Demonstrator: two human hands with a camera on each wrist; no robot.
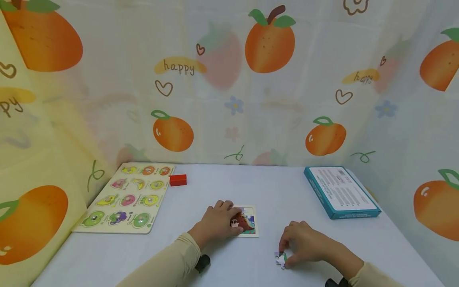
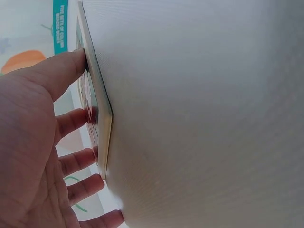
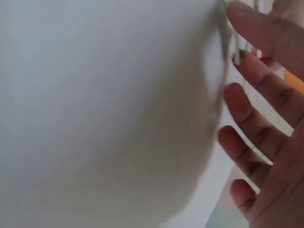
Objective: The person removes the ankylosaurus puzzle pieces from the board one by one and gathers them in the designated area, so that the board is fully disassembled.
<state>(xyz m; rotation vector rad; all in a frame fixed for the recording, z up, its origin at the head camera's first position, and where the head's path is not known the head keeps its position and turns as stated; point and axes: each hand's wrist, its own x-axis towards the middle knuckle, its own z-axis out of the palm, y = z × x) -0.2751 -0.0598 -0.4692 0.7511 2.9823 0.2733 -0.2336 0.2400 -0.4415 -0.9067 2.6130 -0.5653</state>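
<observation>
A small framed jigsaw puzzle (image 1: 247,223) with a brown dinosaur picture lies on the white table in front of me. My left hand (image 1: 217,220) rests over its left part, thumb and fingertips on the surface. In the left wrist view the puzzle's pale edge (image 2: 100,90) shows side-on, with the fingers (image 2: 78,161) spread along it. To the right, my right hand (image 1: 305,243) pinches a jigsaw piece (image 1: 281,260), white, purple and green, between thumb and forefinger low over the table. The right wrist view is blurred and shows the other fingers (image 3: 242,102) apart.
A wooden fruit puzzle board (image 1: 132,195) lies at the left, with a red block (image 1: 178,180) at its right edge. At the right lies a teal box (image 1: 342,192) with a white printed face. Fruit-printed curtains (image 1: 229,131) stand behind and on both sides.
</observation>
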